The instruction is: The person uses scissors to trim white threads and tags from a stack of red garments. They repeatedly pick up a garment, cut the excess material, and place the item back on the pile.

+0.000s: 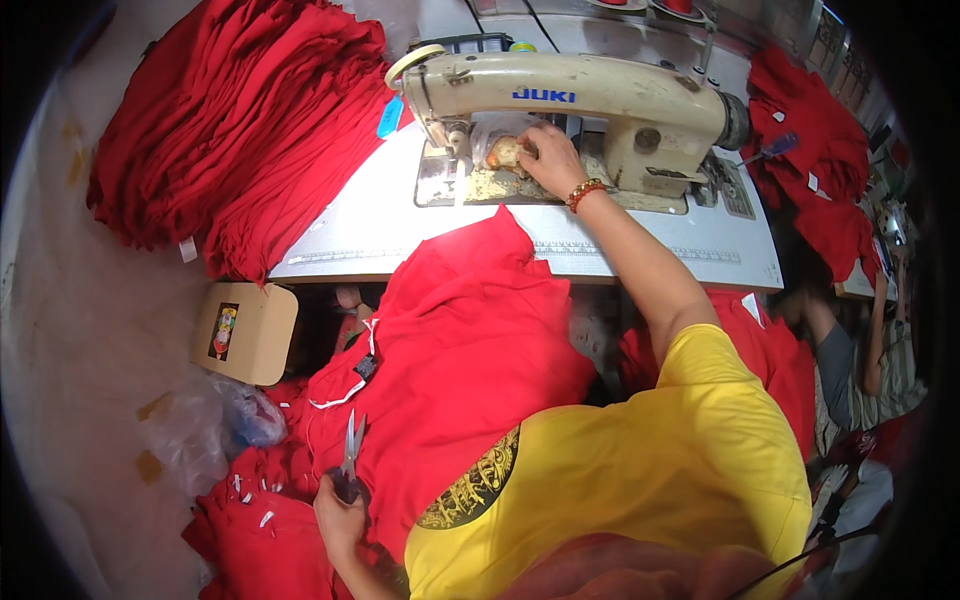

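Note:
My left hand (342,518), low on the left, is closed round the handles of a pair of scissors (350,452). The blades point up and are slightly apart, over red fabric. Under the arm of a cream sewing machine (540,85), my right hand (552,158) has its fingers closed on a pale, bread-like piece of food (505,153) with an orange patch. Clear plastic lies around the food. A red garment (460,310) drapes from the table's front edge over my lap, with a white-edged opening and a dark label at its left.
A tall pile of red garments (240,120) covers the table's left. More red cloth (810,150) lies right of the machine, near a screwdriver (780,146). Below the table edge are a cardboard box (245,332) and clear plastic bags (190,430). Another person's arm (876,340) shows at far right.

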### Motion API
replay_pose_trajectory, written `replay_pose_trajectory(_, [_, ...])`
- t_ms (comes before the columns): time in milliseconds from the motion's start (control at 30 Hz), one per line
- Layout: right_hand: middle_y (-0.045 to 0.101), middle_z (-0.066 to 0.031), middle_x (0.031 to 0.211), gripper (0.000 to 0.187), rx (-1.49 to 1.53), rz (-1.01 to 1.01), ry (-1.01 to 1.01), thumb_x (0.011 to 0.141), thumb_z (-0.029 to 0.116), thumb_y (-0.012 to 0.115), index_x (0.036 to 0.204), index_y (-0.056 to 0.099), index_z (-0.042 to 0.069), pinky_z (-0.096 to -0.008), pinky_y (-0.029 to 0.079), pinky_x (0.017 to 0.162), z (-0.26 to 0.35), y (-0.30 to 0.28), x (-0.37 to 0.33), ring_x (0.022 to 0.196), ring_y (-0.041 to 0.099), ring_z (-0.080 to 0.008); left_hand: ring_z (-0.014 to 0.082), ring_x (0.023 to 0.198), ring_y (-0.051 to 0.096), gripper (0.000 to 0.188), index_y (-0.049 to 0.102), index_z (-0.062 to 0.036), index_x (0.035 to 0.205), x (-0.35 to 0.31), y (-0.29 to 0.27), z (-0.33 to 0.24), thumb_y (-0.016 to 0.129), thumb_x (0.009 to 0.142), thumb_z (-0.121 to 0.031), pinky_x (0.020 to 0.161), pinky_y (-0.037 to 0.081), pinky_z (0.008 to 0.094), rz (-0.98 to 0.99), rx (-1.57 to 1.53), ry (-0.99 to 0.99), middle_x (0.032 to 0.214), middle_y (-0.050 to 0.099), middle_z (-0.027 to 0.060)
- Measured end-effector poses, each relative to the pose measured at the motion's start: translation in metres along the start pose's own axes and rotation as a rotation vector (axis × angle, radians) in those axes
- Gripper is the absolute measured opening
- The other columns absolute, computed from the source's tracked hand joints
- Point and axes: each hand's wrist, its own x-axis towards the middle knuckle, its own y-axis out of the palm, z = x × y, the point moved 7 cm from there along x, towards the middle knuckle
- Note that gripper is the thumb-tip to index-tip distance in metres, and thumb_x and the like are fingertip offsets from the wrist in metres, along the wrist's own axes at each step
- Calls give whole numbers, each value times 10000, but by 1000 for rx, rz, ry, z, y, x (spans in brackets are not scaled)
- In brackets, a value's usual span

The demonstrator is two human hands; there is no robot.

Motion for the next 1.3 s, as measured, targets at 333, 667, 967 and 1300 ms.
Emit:
replay_pose_trajectory(333, [597,-66,1004,233,-328,216,-249,690,237,608,901,639,144,-439,386,852,23,51,28,991,539,-270,260,613,561,233,527,20,898,14,-1,6,649,719,-68,605,440,343,16,-79,-29,705,568,162])
replay_pose_trajectory(667, [568,-81,1087,250,-338,450,-237,662,212,623,883,607,96,-462,372,895,25,48,31,1038,523,-298,98,688,505,214,549,23,896,53,-44,-68,629,700,-9,641,432,248,125,-261,238,731,569,67])
replay_pose_trajectory(967, [557,-72,1093,216,-408,345,-491,713,139,607,922,575,99,-402,426,879,28,40,20,1046,525,-265,149,550,422,249,546,13,887,164,33,-182,669,691,-78,525,369,293,325,-194,565,623,472,99])
replay_pose_trajectory(1300, [544,-40,963,175,-452,298,-568,671,138,653,814,564,90,-376,442,829,34,44,23,968,535,-242,138,643,452,256,545,26,893,150,59,-192,678,690,-52,608,407,265,489,-307,494,687,506,96])
